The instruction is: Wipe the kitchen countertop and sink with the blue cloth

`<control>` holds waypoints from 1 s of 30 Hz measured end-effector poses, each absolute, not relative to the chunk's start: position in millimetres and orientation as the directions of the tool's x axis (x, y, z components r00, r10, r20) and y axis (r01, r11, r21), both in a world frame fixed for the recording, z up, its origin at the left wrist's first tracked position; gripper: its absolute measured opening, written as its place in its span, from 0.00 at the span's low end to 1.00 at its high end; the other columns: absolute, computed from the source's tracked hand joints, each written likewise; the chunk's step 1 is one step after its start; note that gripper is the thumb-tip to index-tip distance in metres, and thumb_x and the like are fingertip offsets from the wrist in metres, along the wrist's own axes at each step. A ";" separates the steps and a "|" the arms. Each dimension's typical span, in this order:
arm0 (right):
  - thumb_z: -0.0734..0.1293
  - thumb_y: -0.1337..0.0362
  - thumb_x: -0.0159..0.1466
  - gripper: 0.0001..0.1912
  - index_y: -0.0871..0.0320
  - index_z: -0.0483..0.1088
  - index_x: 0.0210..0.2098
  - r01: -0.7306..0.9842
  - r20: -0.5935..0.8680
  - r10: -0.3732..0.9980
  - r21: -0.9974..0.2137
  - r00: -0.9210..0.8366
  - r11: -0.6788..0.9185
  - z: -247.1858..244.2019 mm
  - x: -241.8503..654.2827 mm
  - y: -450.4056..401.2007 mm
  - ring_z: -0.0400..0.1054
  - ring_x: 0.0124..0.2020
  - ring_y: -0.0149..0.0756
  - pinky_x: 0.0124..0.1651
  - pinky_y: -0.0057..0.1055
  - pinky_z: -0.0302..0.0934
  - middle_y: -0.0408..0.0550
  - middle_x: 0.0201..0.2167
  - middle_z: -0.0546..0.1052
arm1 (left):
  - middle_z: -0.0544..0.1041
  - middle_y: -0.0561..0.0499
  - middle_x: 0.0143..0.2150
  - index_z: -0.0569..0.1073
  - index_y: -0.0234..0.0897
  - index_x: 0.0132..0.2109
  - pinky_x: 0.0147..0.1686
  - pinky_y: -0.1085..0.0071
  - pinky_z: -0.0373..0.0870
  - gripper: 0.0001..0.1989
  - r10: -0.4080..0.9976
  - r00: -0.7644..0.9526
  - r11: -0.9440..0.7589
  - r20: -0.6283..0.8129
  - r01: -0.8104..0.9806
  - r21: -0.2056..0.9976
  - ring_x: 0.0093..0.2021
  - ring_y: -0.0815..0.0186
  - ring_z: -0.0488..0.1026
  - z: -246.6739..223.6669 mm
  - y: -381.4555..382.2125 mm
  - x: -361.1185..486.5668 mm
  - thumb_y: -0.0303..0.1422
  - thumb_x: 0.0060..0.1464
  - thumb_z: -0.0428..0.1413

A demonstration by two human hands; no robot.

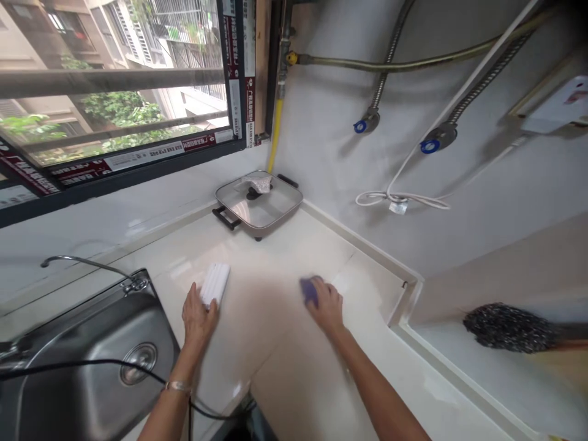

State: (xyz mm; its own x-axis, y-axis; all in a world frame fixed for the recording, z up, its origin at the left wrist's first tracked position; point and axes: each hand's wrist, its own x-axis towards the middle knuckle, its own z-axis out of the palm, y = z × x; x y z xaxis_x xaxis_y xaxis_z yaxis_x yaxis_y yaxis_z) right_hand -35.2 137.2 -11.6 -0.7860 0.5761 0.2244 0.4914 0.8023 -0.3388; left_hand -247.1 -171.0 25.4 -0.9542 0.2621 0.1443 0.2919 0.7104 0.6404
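Observation:
My left hand (198, 317) grips the near end of a white, flat, rectangular object with lengthwise ridges (215, 283); its exact kind is unclear. It rests on or just over the pale countertop (271, 294), close to the sink. To the right, my right hand (327, 304) is closed over a purple sponge or folded cloth (309, 289), slightly blurred, against the counter surface. Part of the purple piece is hidden under the fingers. Between the two hands lies bare countertop with a faint seam.
A lidded electric pan (275, 211) stands in the back corner. At left is a steel sink (101, 343) with a faucet (92, 263); a black cable (82, 362) crosses it. A coiled white cord (399, 199) hangs on the right wall, below valves. A dark bristly brush head (509, 327) is at right.

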 end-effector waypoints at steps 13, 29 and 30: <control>0.63 0.63 0.59 0.34 0.58 0.59 0.65 0.211 0.189 0.312 -0.418 -0.931 0.884 -7.2 -130.7 -34.9 0.49 0.62 0.55 0.62 0.51 0.44 0.51 0.68 0.61 | 0.73 0.36 0.58 0.69 0.33 0.54 0.58 0.54 0.70 0.27 0.114 -0.948 0.069 -0.297 -0.290 0.954 0.57 0.53 0.73 6.9 -247.8 -115.2 0.45 0.53 0.50; 0.64 0.65 0.60 0.34 0.56 0.59 0.66 0.110 0.248 0.224 -0.401 -0.942 0.909 -19.3 14.1 -23.7 0.53 0.64 0.51 0.63 0.50 0.52 0.53 0.68 0.60 | 0.72 0.38 0.60 0.69 0.34 0.58 0.65 0.51 0.62 0.23 0.613 -0.783 0.342 0.110 0.387 0.856 0.61 0.57 0.68 -6.6 -152.5 -65.6 0.36 0.58 0.45; 0.64 0.68 0.58 0.36 0.57 0.59 0.66 0.177 0.252 0.288 -0.387 -0.924 0.905 -22.2 29.4 -17.2 0.53 0.65 0.52 0.63 0.50 0.52 0.54 0.69 0.59 | 0.72 0.39 0.60 0.70 0.34 0.58 0.65 0.50 0.62 0.24 0.655 -0.748 0.320 0.112 0.408 0.855 0.62 0.56 0.68 -8.3 -147.1 -59.5 0.35 0.56 0.47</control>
